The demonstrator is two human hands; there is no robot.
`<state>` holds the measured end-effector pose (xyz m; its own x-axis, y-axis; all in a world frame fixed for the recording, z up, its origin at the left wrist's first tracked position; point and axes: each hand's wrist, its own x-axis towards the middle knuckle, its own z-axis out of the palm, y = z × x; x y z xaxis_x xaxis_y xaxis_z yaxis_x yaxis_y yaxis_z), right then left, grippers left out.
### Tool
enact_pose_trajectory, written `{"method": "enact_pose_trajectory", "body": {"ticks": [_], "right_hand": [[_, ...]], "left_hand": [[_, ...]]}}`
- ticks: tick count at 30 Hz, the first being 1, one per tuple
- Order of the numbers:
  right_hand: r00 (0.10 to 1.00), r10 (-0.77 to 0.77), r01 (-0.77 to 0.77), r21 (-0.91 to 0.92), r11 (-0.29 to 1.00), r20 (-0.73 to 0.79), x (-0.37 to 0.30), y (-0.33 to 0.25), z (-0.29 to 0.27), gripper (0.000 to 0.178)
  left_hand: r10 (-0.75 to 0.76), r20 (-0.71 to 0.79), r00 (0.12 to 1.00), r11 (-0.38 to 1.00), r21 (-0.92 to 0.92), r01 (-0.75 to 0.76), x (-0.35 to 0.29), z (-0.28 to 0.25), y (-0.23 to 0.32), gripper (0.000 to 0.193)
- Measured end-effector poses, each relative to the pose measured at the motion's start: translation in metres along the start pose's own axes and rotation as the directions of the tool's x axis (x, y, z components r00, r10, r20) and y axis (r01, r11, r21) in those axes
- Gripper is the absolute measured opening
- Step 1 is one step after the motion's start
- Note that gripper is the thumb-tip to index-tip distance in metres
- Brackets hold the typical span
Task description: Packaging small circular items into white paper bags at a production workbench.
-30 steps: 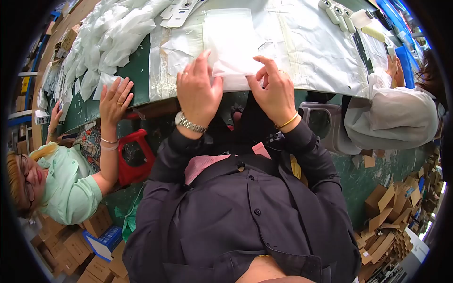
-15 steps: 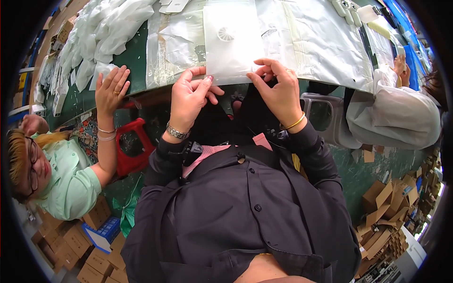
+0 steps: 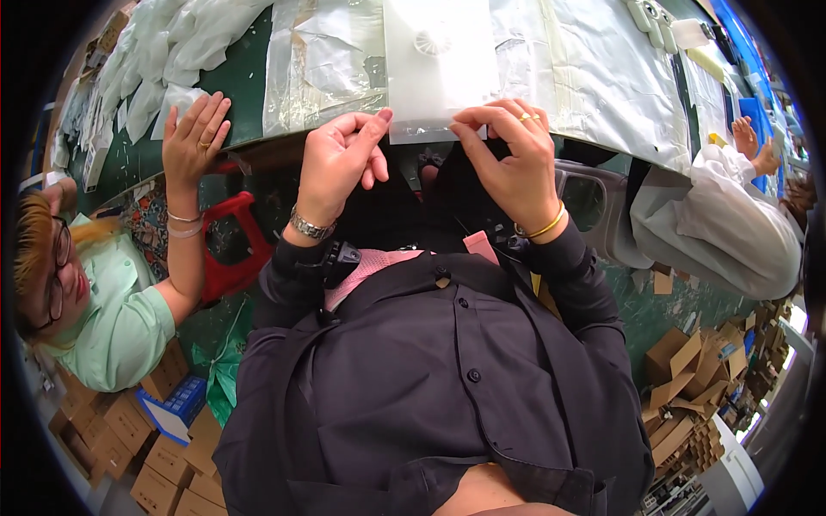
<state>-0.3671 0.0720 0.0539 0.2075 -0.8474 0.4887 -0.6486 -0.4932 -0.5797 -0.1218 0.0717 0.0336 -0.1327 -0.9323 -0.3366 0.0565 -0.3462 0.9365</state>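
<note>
A translucent white plastic bag (image 3: 439, 95) lies on the table's front edge, its bottom edge toward me. A round, white, spoked wheel-like shape (image 3: 432, 43) shows on or through it. My right hand (image 3: 514, 155) pinches the bag's near right corner between thumb and forefinger, its other fingers curled. Beside the near left corner, my left hand (image 3: 340, 159) is closed, thumb against forefinger, the thumb tip at the bag's edge. Whatever may be between those fingertips is too small to make out.
Clear plastic sheeting (image 3: 602, 86) covers the table, with a pile of white bags (image 3: 185, 43) at the left. A co-worker's hand (image 3: 196, 133) rests on the left table edge. A red stool (image 3: 237, 249), a grey stool (image 3: 594, 215) and cardboard boxes (image 3: 688, 361) stand below.
The view has shifted slightly, so the bag appears farther right. My left hand has moved left, off the bag's near left corner. My right hand stays at the near right corner.
</note>
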Motion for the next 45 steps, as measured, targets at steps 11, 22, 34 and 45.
{"method": "enact_pose_trajectory", "body": {"ticks": [11,22,34,45], "right_hand": [[0.981,-0.139,0.138,0.019,0.99,0.136,0.021,-0.007,0.034,0.013],[0.966,-0.092,0.085,0.04,0.996,0.241,0.023,-0.007,0.043,0.017],[0.926,-0.257,0.245,0.076,0.966,0.276,0.021,-0.007,0.029,0.018],[0.965,-0.143,0.127,0.088,0.988,0.218,0.026,-0.004,0.035,0.022]], "left_hand": [[0.034,0.037,0.999,0.999,-0.023,-0.034,0.008,0.004,-0.006,0.027],[0.043,0.066,0.997,0.999,-0.036,-0.04,0.012,0.002,-0.012,0.025],[0.083,0.01,0.996,0.988,-0.13,-0.081,0.018,0.003,-0.012,0.023],[0.082,0.046,0.996,0.987,-0.14,-0.074,0.015,0.005,-0.013,0.022]]}}
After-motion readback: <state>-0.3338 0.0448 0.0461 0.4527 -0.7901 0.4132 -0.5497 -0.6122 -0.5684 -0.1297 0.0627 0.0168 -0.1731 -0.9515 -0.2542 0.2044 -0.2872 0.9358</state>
